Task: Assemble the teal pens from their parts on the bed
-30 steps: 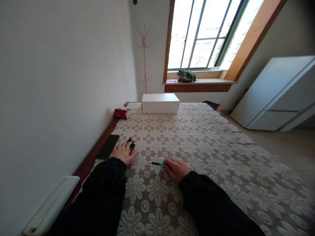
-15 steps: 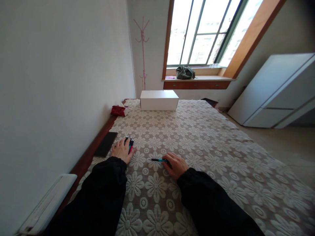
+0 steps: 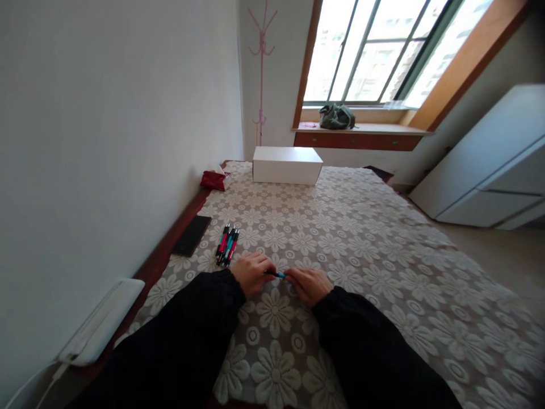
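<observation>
Between my two hands lies a black and turquoise pen (image 3: pixel 281 275), held level just over the flowered tablecloth (image 3: pixel 275 318). Its dark end is pinched in my left hand (image 3: pixel 254 272), and my right hand (image 3: pixel 310 283) grips the other end; both hands are closed, and the ends of the pen are hidden by fingers. Just left of and beyond my left hand, several pens (image 3: pixel 227 244) in red, turquoise and black lie side by side on the cloth.
A flat black rectangular object (image 3: pixel 191 236) lies near the table's left edge. Farther back are a red packet (image 3: pixel 214 179) and a white box (image 3: pixel 287 166). A white power strip (image 3: pixel 102 321) with a cable sits along the wall at the lower left.
My left hand has left the group of pens and moved right to the turquoise pen, closing on its dark end. My right hand still holds that pen. The view has shifted slightly.
</observation>
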`<action>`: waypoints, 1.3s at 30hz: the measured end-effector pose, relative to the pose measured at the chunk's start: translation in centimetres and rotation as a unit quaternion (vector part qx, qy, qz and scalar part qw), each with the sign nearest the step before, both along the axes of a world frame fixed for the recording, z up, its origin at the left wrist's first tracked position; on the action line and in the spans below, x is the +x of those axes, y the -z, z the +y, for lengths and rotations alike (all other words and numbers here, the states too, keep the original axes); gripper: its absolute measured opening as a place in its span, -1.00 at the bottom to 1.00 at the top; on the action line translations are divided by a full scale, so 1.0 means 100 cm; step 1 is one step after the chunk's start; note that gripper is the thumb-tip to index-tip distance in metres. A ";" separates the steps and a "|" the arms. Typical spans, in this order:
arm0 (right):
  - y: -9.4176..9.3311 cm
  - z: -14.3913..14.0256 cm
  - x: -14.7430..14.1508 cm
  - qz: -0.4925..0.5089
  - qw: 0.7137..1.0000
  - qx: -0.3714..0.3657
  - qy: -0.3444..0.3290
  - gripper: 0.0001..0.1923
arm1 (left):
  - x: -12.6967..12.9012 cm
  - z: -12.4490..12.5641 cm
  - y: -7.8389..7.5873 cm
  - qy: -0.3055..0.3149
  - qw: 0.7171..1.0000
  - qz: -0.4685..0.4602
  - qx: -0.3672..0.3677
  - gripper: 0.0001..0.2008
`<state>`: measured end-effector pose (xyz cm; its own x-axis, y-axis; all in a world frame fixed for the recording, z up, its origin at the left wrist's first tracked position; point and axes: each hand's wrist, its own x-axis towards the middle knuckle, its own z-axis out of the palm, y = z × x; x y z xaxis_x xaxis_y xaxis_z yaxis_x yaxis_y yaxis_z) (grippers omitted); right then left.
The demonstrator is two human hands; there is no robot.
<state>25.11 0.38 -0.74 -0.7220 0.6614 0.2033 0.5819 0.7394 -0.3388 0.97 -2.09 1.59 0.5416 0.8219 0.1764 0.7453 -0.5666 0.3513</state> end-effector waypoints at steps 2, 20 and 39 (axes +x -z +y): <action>-0.001 0.000 0.000 -0.011 1.000 -0.001 0.005 -0.71 | 0.000 -0.001 -0.002 0.011 1.000 -0.005 -0.004 -0.91; 0.005 0.004 -0.002 0.016 0.995 0.086 -0.040 -0.79 | 0.009 -0.009 -0.009 -0.020 0.999 0.011 -0.034 -0.86; -0.001 0.002 -0.004 0.024 0.999 0.039 0.007 -0.73 | 0.006 -0.005 0.001 0.000 0.998 -0.061 -0.007 -0.77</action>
<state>24.70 0.56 -0.66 -0.7010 0.6520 0.2889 0.5771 0.7567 -0.3072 1.55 -2.63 1.45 0.5168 0.8249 0.2293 0.6962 -0.5607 0.4482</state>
